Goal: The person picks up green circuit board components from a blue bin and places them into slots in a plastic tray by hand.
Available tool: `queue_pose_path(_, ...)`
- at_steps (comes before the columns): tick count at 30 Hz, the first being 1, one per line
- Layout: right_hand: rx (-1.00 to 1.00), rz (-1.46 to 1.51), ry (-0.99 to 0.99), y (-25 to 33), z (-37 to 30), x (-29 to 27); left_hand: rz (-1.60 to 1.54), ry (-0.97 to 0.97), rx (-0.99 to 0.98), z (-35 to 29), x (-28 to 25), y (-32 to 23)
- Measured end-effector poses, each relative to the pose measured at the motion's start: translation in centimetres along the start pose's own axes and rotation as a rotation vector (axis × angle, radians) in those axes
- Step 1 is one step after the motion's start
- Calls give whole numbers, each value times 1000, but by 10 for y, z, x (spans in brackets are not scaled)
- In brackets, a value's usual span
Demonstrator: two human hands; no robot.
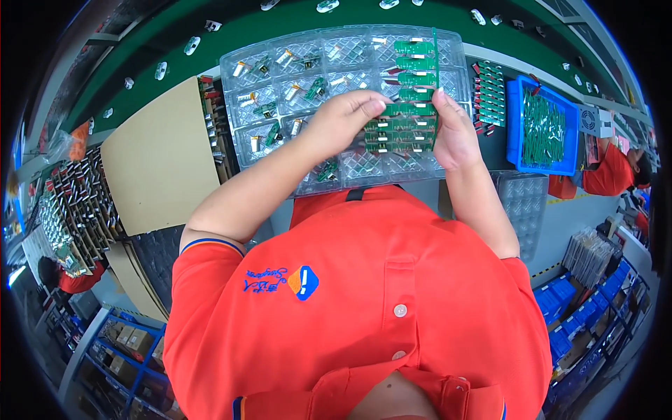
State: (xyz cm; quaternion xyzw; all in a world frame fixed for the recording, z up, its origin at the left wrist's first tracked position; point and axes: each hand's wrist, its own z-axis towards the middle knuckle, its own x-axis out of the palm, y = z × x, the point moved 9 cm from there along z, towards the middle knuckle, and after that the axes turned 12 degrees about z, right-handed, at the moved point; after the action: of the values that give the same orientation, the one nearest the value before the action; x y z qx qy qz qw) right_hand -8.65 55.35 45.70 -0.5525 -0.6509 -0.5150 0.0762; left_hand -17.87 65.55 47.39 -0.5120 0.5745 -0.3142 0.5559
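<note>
A green circuit board panel (413,110) is held up over the right part of a clear plastic tray (449,59). Several small boards sit in a column along its long narrow side strip. My left hand (344,120) pinches the left end of one small board between thumb and fingers. On the other side, my right hand (456,136) grips the strip, thumb uppermost; some of its fingers are hidden. In the tray's compartments lie small green boards (315,89) and white-and-orange parts (240,68).
Right of the tray lie more board panels (488,94), then a blue bin (514,129) of green strips. A brown cardboard sheet (164,157) is at left, with stacked boards (77,203) beyond. Along the far side, a green conveyor (231,29) carries small white devices. Other people in red work nearby.
</note>
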Motion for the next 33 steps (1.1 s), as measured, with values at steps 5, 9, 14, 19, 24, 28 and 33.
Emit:
queue_pose_path(5, 107, 214, 46, -2, -8, -8, -866, 204, -205, 16, 12, 17)
queue_pose_path(9, 47, 251, 71, 14, -17, -14, 466, -319, 177, 58, -61, 7)
queue_pose_path(14, -79, 139, -17, 32, -21, -26, 315, -166, 141, 44, -18, 0)
queue_pose_path(19, -127, 13, -26, 36, -23, -33, -117, 49, 23, 11, 47, -25)
queue_pose_path(24, 4, 179, -7, 20, -23, -36, -963, 286, -332, -2, 80, -5)
queue_pose_path(28, 27, 225, 42, 20, -28, -40, -537, 16, -79, 14, 28, 13)
queue_pose_path(33, -38, 116, 49, 26, -37, -38, 999, -346, 431, 8, 7, -9)
